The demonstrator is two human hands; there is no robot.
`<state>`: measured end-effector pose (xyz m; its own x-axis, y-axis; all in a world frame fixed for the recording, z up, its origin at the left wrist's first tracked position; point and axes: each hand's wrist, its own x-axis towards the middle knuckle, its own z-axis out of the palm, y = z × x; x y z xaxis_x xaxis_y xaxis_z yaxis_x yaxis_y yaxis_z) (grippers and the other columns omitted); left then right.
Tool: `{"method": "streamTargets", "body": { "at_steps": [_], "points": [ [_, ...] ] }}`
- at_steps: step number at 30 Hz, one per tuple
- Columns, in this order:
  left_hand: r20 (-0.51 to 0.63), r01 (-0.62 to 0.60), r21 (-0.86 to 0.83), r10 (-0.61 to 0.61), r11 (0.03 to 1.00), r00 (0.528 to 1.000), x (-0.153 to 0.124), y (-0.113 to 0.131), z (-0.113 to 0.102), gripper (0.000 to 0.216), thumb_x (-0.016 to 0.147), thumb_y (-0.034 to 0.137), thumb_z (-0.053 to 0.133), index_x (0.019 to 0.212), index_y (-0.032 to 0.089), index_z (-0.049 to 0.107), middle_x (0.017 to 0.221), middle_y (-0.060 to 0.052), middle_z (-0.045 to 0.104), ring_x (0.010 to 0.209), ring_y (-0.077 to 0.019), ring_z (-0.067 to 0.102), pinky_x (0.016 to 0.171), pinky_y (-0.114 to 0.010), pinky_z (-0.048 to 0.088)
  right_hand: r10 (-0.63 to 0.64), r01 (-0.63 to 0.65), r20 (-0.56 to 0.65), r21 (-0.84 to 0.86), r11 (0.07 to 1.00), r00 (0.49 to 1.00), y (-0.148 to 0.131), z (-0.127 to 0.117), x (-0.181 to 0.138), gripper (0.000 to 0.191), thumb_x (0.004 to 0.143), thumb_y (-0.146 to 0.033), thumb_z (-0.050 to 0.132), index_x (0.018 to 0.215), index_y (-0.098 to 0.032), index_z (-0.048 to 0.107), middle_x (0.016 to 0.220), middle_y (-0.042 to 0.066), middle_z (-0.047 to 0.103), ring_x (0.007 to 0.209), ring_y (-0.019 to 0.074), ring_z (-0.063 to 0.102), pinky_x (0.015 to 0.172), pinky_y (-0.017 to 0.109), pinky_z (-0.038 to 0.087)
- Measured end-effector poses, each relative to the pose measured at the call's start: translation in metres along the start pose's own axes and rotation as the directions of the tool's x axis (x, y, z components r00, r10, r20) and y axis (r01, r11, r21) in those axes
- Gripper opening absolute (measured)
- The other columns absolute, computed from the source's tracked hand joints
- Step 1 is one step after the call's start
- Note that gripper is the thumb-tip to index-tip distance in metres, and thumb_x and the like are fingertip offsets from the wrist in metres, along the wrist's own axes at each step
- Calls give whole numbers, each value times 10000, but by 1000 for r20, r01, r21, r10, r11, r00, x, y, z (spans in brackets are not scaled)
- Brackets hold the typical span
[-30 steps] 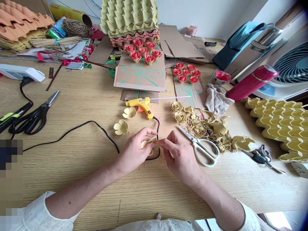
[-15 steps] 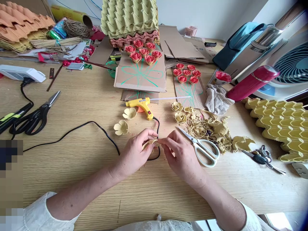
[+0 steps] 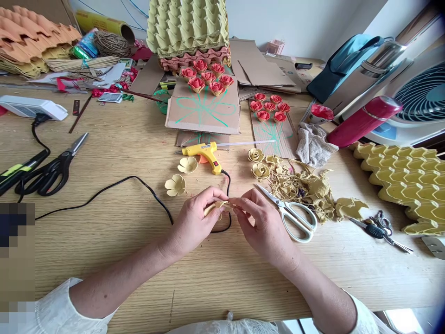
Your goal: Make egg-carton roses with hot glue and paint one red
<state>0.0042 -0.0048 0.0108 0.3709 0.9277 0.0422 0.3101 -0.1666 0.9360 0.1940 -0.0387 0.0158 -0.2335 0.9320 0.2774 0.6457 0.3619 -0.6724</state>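
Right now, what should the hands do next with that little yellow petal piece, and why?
Probably roll the petal piece a bit tighter: left hand and right hand both pinch it, and it looks looser than the finished yellow rose beyond. The glue gun lies close by.

This looks like a home craft corner. A wooden table (image 3: 104, 260) is strewn with making gear. Stacked egg trays (image 3: 187, 23) stand at top centre and a yellow glue gun (image 3: 203, 150) lies mid-frame. Black scissors (image 3: 48, 169) lie at left, red paper roses (image 3: 206, 76) sit on cardboard (image 3: 203, 109), and a fan (image 3: 420, 99) is at right.
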Motion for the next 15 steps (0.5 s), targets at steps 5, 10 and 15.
{"method": "streamTargets", "body": {
  "at_steps": [5, 10, 15],
  "points": [
    [23, 26, -105, -24, 994, 999, 0, -4, 2, 31, 972, 196, 597, 970, 209, 625, 862, 0, 738, 835, -161, 731, 769, -268, 566, -3, 3, 1, -24, 1000, 1000, -1, 0, 0, 269, 1006, -95, 572, 1114, -226, 780, 881, 43, 630, 722, 157, 610, 635, 268, 467],
    [18, 65, -191, -63, 979, 998, 1, -7, 5, 25, 941, 202, 636, 916, 201, 632, 828, 0, 735, 797, -161, 738, 755, -277, 577, 19, -19, 4, -33, 999, 1000, -1, 1, -1, 260, 991, -86, 567, 1078, -223, 770, 888, 42, 627, 711, 146, 608, 616, 253, 462],
    [22, 99, -254, -96, 962, 995, 3, -9, 5, 33, 889, 185, 683, 882, 193, 651, 820, 1, 727, 783, -163, 748, 751, -278, 586, 42, -42, 5, -36, 998, 999, -2, 3, 0, 245, 989, -90, 568, 1039, -218, 770, 863, 32, 590, 690, 140, 590, 593, 244, 445]
  ]
}}
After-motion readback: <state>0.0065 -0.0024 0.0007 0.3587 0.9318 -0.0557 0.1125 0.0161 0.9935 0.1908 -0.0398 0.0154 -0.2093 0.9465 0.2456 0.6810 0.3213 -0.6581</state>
